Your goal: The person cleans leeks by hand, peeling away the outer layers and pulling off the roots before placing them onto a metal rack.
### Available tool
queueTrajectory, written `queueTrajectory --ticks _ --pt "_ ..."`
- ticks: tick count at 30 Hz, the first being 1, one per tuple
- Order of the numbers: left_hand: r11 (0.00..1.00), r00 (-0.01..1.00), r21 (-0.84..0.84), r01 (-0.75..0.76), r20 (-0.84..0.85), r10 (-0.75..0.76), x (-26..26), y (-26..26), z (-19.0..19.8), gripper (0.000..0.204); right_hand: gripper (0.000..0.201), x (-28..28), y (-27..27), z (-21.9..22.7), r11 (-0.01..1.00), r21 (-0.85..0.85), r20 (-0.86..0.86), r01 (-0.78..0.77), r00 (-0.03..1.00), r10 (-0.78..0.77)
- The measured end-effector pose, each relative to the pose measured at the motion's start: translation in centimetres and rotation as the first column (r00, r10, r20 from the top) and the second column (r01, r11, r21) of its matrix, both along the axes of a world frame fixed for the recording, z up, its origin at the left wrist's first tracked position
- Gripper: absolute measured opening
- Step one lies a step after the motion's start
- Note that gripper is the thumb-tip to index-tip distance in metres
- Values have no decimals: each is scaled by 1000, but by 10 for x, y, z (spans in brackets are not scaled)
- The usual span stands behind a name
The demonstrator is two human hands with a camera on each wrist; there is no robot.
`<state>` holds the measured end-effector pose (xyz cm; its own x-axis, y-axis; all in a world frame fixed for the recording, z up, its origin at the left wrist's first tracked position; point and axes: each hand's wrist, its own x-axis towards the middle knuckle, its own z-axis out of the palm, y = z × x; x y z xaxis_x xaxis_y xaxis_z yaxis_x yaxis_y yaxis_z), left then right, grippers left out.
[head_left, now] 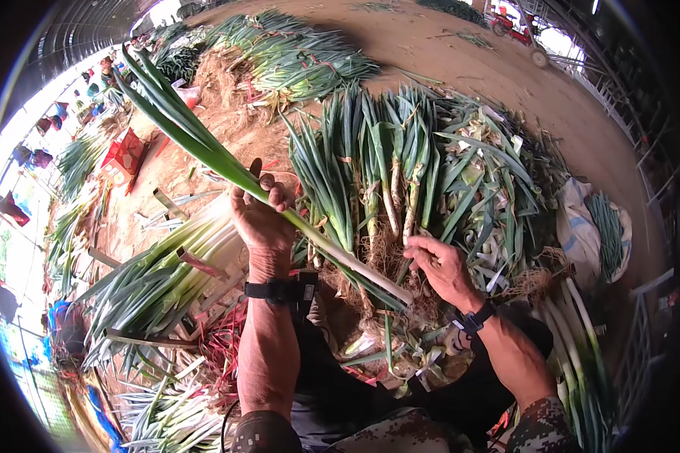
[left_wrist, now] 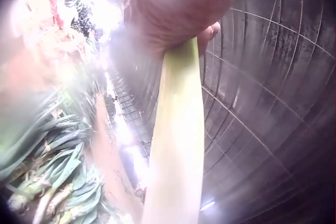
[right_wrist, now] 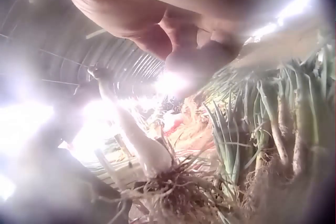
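My left hand (head_left: 263,215) grips a long green onion (head_left: 325,243) around its stalk. The onion slants across the head view, its green leaves at upper left and its white root end at lower right. In the left wrist view its pale stalk (left_wrist: 178,129) runs down from the curled fingers. My right hand (head_left: 442,268) is beside the root end, fingers loosely bent, with nothing visible held. The right wrist view shows the onion's roots (right_wrist: 173,187) below the right fingers (right_wrist: 152,37), apart from them. Untrimmed green onions (head_left: 370,158) lie just beyond both hands.
Pale-stalked onions (head_left: 181,260) lie at left on a wooden rack, above red ties (head_left: 223,347). Loose leaf waste (head_left: 491,174) is heaped at right, near a white sack (head_left: 582,219). A red box (head_left: 125,158) and another onion heap (head_left: 302,57) lie farther back.
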<state>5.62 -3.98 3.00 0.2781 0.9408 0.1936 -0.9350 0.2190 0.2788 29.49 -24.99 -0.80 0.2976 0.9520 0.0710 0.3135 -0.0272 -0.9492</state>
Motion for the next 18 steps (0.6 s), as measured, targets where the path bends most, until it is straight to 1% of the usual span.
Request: queueTrajectory --ticks 1,4,5,9,12,13,16,18 --pt "1000 1000 -9 -9 -8 9 -1 1 0 48 23 -1 -3 -2 1000 -21 12 1 1000 -1" --pt "1000 1000 1 -26 5 26 -2 3 -4 48 24 -1 -10 -1 994 -41 129 -101 986 105" --pt "1000 1000 18 -16 13 16 -3 5 -6 47 20 -3 -12 3 995 -38 185 -92 978 98" --pt "998 998 -19 -53 -26 53 -2 4 -5 44 15 -16 -13 9 995 9 239 -101 966 96" --pt "996 997 -52 -75 -36 74 0 4 -4 42 13 -23 -13 18 990 10 280 -142 951 134" --pt "994 996 -63 -85 -37 83 0 4 -5 41 12 -23 -13 14 991 -3 283 -137 950 132" --pt "989 993 -92 -116 -32 113 1 4 -8 39 12 -26 -12 19 988 -18 324 -156 933 154" --pt "984 990 -115 -138 -43 134 1 5 -10 38 10 -27 -11 15 984 35 354 -175 923 152"
